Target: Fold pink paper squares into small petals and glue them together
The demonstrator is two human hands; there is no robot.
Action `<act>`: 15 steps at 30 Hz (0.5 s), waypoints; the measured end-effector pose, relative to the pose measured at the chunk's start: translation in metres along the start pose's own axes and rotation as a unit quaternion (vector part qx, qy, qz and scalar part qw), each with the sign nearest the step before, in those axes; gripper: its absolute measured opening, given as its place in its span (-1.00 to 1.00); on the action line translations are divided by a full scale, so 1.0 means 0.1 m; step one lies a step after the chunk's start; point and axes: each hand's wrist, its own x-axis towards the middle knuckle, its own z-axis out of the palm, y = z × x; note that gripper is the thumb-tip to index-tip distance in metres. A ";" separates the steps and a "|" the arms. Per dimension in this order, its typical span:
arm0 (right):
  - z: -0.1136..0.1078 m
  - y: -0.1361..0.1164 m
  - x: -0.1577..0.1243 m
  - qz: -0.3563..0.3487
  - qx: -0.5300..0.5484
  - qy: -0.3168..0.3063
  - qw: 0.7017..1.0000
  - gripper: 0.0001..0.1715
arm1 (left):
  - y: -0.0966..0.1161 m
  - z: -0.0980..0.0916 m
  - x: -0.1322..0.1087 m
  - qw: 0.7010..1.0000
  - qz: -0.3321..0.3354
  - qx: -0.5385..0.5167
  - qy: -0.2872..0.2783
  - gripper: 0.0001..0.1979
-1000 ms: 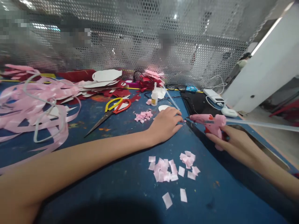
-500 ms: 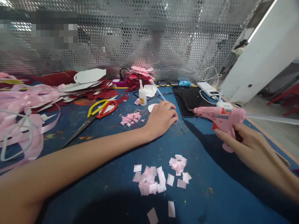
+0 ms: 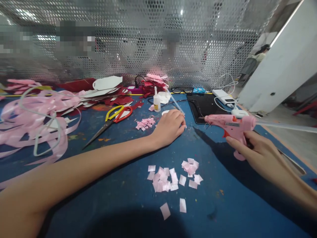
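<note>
My right hand (image 3: 257, 145) grips a pink hot glue gun (image 3: 239, 127) by its handle, its nozzle pointing left above the blue table. A clear glue stick (image 3: 284, 125) sticks out of its back end. My left hand (image 3: 169, 127) rests on the table with curled fingers; what they hold, if anything, is hidden. Just behind that hand, a white disc (image 3: 164, 112) is partly covered. A small glue bottle (image 3: 157, 103) stands beyond it. Pink paper bits (image 3: 145, 123) lie to its left, and larger pale pink squares (image 3: 162, 178) are scattered nearer to me.
Scissors (image 3: 105, 124) with yellow and red handles lie at the left, beside tangled pink ribbon (image 3: 61, 132). White and red sheets (image 3: 106, 87) are piled behind. A black mat (image 3: 206, 107) and a white power bank (image 3: 223, 96) sit at the back right, before a perforated metal screen (image 3: 138, 49).
The view has shifted, so the table items appear farther right and the near squares higher. The left hand's fingers look slightly more drawn in. The glue gun stays in the right hand.
</note>
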 end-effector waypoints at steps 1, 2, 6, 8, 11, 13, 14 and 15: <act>0.01 0.00 0.00 -0.005 0.007 -0.004 1.000 -0.45 | 0.01 -0.01 0.00 1.000 -0.002 0.000 0.001 -0.94; 0.01 0.00 0.00 -0.010 0.012 -0.004 1.000 -0.46 | 0.02 -0.01 0.00 1.000 -0.006 0.000 0.004 -0.94; 0.03 0.02 0.00 -0.010 0.022 0.004 1.000 -0.45 | -0.03 -0.11 -0.01 1.000 -0.024 0.003 0.018 -0.95; 0.03 0.04 -0.01 0.001 0.029 -0.005 1.000 -0.45 | -0.12 -0.21 -0.05 0.999 -0.044 0.007 0.029 -0.93; 0.05 0.05 -0.03 0.003 0.032 -0.029 0.999 -0.48 | -0.34 -0.40 -0.21 0.992 -0.105 0.021 0.060 -0.91; 0.06 0.04 -0.06 0.004 0.030 -0.043 0.999 -0.52 | -0.48 -0.50 -0.35 0.986 -0.144 0.028 0.075 -0.89; 0.07 0.02 -0.07 0.009 0.029 -0.048 0.998 -0.54 | -0.54 -0.54 -0.42 0.984 -0.158 0.030 0.081 -0.87; 0.08 0.01 -0.09 0.018 0.028 -0.053 0.998 -0.55 | -0.58 -0.56 -0.47 0.982 -0.166 0.032 0.082 -0.83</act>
